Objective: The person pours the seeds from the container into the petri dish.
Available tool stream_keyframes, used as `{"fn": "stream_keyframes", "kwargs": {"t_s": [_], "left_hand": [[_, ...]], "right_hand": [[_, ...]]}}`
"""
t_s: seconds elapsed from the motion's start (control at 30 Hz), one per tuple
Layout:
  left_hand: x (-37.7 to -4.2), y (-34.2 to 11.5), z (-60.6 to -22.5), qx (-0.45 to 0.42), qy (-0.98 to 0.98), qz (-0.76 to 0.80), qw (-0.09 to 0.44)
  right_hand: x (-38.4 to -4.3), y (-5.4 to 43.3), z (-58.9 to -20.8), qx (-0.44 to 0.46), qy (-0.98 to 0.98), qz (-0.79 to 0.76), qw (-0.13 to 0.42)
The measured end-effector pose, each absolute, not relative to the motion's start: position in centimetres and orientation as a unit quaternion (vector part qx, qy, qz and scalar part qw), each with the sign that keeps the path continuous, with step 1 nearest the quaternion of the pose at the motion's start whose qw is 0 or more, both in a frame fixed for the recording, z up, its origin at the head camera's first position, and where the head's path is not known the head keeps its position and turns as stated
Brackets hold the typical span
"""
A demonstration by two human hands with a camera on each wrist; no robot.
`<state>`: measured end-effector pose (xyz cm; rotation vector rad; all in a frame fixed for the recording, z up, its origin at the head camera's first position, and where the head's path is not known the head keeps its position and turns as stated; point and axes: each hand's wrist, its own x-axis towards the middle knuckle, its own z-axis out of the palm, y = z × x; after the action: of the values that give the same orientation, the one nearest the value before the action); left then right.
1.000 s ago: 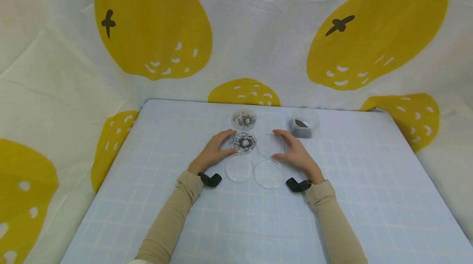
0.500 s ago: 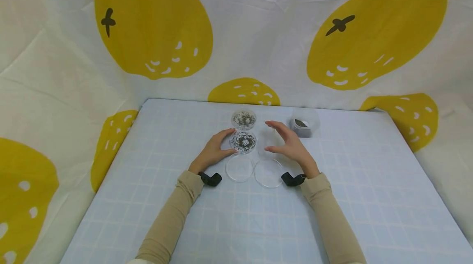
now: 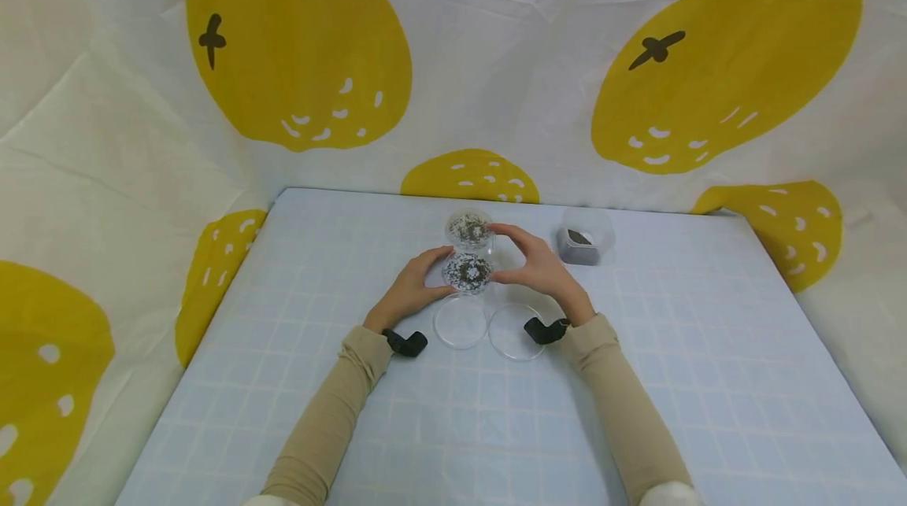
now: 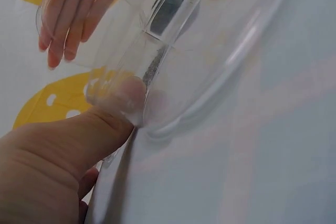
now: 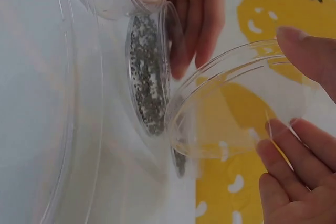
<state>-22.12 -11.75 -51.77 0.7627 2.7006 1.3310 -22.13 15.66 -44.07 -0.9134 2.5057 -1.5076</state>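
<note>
Dish half (image 5: pixel 226 106), clear and round, is held off the bench (image 3: pixel 397 427), just right of the front speckled dish (image 3: pixel 468 272). Its edge is gripped between thumb and fingers of the right hand (image 3: pixel 537 264). Step in hand, as judged: capping of the front speckled dish; nothing is seated yet. Next move likely calls for levelling, centring and lowering, no jolt. No long axis, being round; its face looks tilted against the speckled dish, open side cannot be told. Front speckled dish lies flat, steadied between thumb and fingers of the left hand (image 3: pixel 407 286). Rear speckled dish (image 3: pixel 468 228) is set just behind it. Two clear rounds (image 3: pixel 460 323) are laid side by side nearer the person. Clear tub (image 3: pixel 581 253), dark material inside, is parked farther right.
</note>
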Motion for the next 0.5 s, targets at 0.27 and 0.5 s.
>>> {"fn": "stream_keyframes", "kwargs": {"t_s": [0.27,0.5], "left_hand": [[-22.1,-11.6,-51.5,0.246,0.864,0.438,0.024],[-22.1,-11.8,-51.6,0.248,0.863,0.439,0.020]], "right_hand": [[-23.4,13.9,-44.6,-0.342,0.817,-0.462,0.041],[-24.0,12.4,-44.7,-0.350,0.839,-0.412,0.062]]}}
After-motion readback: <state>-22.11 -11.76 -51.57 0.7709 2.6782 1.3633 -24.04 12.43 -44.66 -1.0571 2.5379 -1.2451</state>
